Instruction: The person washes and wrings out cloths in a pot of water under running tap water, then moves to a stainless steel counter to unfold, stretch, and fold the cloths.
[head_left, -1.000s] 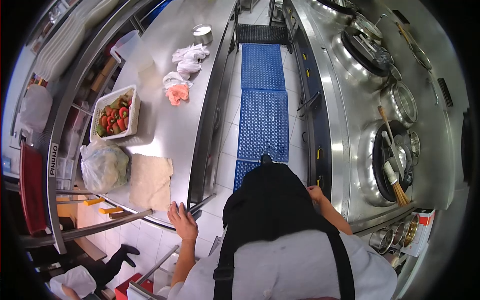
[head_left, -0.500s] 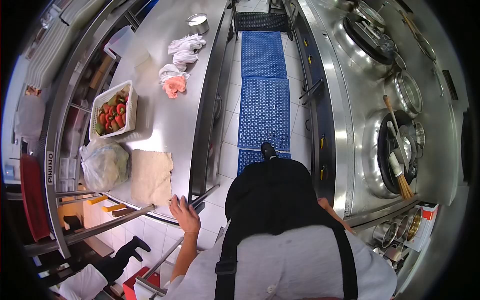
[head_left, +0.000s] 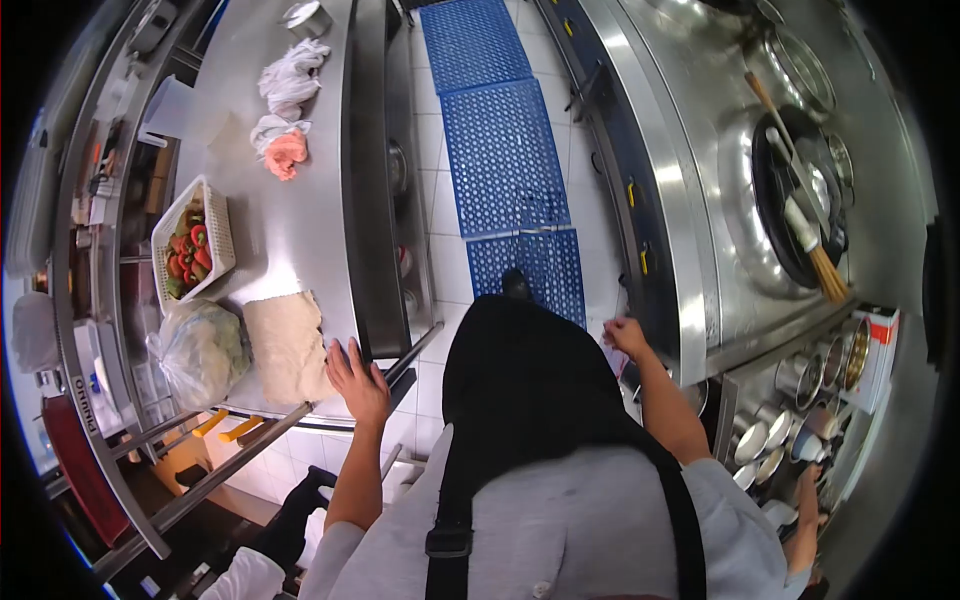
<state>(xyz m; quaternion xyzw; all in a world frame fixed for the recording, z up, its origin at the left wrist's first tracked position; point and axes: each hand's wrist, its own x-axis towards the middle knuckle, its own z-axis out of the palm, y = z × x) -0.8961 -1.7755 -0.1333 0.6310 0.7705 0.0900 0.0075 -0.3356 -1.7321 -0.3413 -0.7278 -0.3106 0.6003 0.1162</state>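
Steel counter (head_left: pixel 300 235) ran along my feed's left side, bearing a white basket (head_left: pixel 222 235) of red and green peppers (head_left: pixel 190 260) and a plastic bag (head_left: pixel 203 352) whose pale green contents looked blurry. Just beside the beige cloth (head_left: pixel 285 345) at its near end, the left hand (head_left: pixel 358 382) lay spread. The right hand (head_left: pixel 626 338) was curled; I couldn't tell around what, if anything. Half a second earlier, the black apron (head_left: pixel 540 385) partly hid it.

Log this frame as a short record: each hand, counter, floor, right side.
Left hand: open, beside the beige cloth; contact unclear
Right hand: curled, near the right-hand worktop; grip unclear
Counter: white basket of peppers, plastic bag, crumpled cloths, metal container
Floor: blue mats
Right side: dark wok, straw brush
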